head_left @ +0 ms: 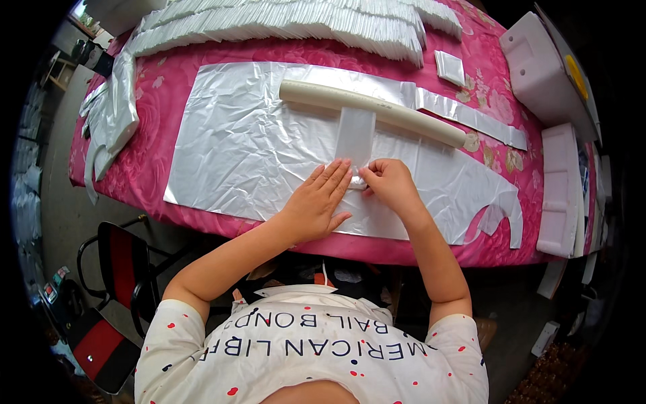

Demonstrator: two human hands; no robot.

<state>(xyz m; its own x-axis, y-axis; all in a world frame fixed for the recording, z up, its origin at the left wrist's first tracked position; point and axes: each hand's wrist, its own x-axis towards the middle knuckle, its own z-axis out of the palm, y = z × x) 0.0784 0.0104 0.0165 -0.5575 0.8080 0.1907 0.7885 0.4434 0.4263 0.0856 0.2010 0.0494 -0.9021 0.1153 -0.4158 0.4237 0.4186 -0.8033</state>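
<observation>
A white plastic apron [249, 148] lies flat and slightly wrinkled on the table, its curved cut-out at the right end. On top of it, a narrow folded plastic strip [354, 135] runs from a pale plastic pipe [316, 94] towards me. My left hand [316, 202] rests palm down on the apron, fingers stretched out, fingertips at the strip's near left corner. At the near right corner, my right hand [390, 183] pinches the strip's near end between thumb and fingers. The pipe lies across the apron beyond both hands.
Long rows of stacked folded white plastic [282, 27] line the far side of the pink flowered tablecloth [161, 135]. A small folded packet [449, 68] sits at the far right. White foam boxes [558, 188] border the right edge. Crumpled plastic [118, 114] hangs over the left edge, near a red-black chair [124, 262].
</observation>
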